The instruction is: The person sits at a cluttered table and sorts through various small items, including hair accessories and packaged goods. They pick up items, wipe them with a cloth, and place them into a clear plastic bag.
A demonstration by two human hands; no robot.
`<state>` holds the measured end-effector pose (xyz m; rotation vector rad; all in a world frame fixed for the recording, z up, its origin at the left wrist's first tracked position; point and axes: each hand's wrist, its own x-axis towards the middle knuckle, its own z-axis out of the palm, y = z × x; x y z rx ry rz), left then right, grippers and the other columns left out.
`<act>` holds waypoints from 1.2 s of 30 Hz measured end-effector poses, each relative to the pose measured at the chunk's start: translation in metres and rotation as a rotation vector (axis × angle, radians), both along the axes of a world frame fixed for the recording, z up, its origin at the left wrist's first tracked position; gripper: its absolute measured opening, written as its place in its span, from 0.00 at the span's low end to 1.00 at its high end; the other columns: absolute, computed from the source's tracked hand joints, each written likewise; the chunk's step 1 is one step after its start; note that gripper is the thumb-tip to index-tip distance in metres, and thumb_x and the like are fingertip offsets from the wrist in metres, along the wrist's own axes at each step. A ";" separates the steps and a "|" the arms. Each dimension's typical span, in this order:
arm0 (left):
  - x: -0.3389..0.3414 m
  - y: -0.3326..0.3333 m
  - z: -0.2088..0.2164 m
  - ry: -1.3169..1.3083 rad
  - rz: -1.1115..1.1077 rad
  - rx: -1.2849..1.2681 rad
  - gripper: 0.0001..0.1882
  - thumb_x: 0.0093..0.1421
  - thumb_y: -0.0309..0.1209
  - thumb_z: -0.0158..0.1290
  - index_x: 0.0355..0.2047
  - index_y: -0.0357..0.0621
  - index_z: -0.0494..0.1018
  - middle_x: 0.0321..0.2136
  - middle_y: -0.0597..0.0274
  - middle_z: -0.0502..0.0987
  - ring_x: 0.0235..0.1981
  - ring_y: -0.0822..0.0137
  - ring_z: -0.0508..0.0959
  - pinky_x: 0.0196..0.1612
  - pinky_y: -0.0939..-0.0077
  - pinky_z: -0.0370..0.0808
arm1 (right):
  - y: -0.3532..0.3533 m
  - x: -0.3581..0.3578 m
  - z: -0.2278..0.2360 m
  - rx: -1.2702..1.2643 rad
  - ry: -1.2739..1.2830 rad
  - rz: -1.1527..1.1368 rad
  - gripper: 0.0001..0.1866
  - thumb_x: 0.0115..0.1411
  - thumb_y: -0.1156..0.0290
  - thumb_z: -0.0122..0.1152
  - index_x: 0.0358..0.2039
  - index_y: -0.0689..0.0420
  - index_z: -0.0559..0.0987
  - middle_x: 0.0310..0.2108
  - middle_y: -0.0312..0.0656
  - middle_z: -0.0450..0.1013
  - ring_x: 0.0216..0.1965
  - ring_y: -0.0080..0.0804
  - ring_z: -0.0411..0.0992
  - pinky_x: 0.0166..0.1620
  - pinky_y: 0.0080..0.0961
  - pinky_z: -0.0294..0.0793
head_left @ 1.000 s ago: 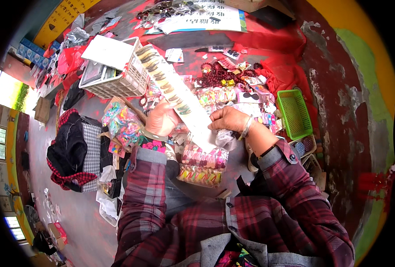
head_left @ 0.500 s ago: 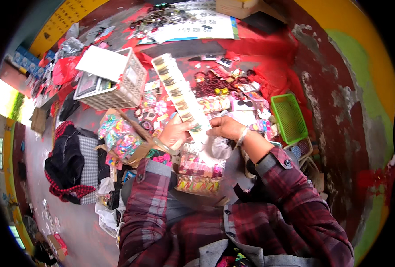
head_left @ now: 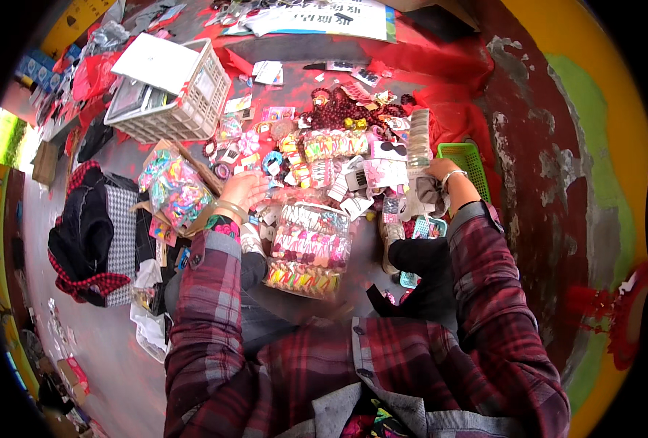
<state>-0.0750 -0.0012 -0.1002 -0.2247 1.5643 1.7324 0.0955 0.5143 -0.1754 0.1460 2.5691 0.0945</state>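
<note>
My right hand (head_left: 443, 172) is closed at the lower end of a long pale strip of hair clips (head_left: 419, 131), which stands up away from me at the right of the heap. A crumpled grey piece (head_left: 425, 188) hangs beside that hand; what it is I cannot make out. My left hand (head_left: 244, 191) has its fingers stretched out, with nothing visible in it, over the heap's left side. Between my arms lies a clear pack of colourful hair clips (head_left: 311, 248) in pink, white and yellow rows. Beyond it sits another pack of clips (head_left: 335, 144).
A white plastic crate (head_left: 200, 102) with a white board on it stands far left. Near my left wrist is an open carton holding a bag of colourful pieces (head_left: 176, 182). Dark red beads (head_left: 331, 113) lie far centre, a green basket (head_left: 466, 164) at right, dark clothing (head_left: 86, 233) at left.
My left hand has let go of the strip of hair clips and moved left. My right hand has carried the strip to the right. The view has shifted slightly.
</note>
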 end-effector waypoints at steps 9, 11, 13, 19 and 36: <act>-0.022 -0.015 -0.042 0.049 0.055 -0.316 0.11 0.59 0.31 0.44 0.42 0.43 0.68 0.36 0.61 0.77 0.36 0.69 0.75 0.37 0.72 0.72 | -0.021 -0.006 0.078 -0.923 0.857 -1.049 0.07 0.51 0.69 0.59 0.29 0.58 0.79 0.27 0.37 0.76 0.29 0.23 0.73 0.33 0.21 0.71; -0.025 -0.022 -0.070 -0.022 0.084 -0.351 0.13 0.59 0.34 0.45 0.43 0.43 0.67 0.38 0.60 0.75 0.38 0.67 0.74 0.39 0.69 0.72 | -0.094 -0.008 0.153 -1.313 0.774 -1.013 0.07 0.55 0.72 0.57 0.32 0.60 0.79 0.26 0.34 0.74 0.27 0.20 0.71 0.33 0.17 0.70; -0.026 -0.033 -0.129 -0.116 0.081 -0.377 0.17 0.59 0.39 0.45 0.45 0.42 0.67 0.40 0.58 0.74 0.39 0.64 0.73 0.40 0.66 0.71 | -0.147 -0.001 0.200 -1.574 0.549 -0.913 0.07 0.56 0.74 0.56 0.35 0.61 0.78 0.27 0.34 0.74 0.28 0.20 0.71 0.34 0.16 0.70; -0.027 -0.021 -0.220 -0.260 0.117 -0.404 0.26 0.57 0.49 0.47 0.50 0.46 0.64 0.43 0.56 0.70 0.40 0.58 0.71 0.42 0.61 0.70 | -0.231 0.018 0.226 -1.538 0.015 -0.497 0.07 0.59 0.75 0.55 0.35 0.63 0.77 0.28 0.31 0.73 0.31 0.16 0.67 0.35 0.14 0.67; -0.045 0.030 -0.395 -0.247 -0.011 -0.307 0.10 0.60 0.31 0.48 0.38 0.39 0.73 0.30 0.58 0.75 0.34 0.68 0.74 0.35 0.72 0.74 | -0.222 -0.007 0.200 -1.462 0.047 -0.691 0.09 0.60 0.72 0.52 0.36 0.64 0.76 0.29 0.31 0.72 0.31 0.15 0.66 0.36 0.14 0.67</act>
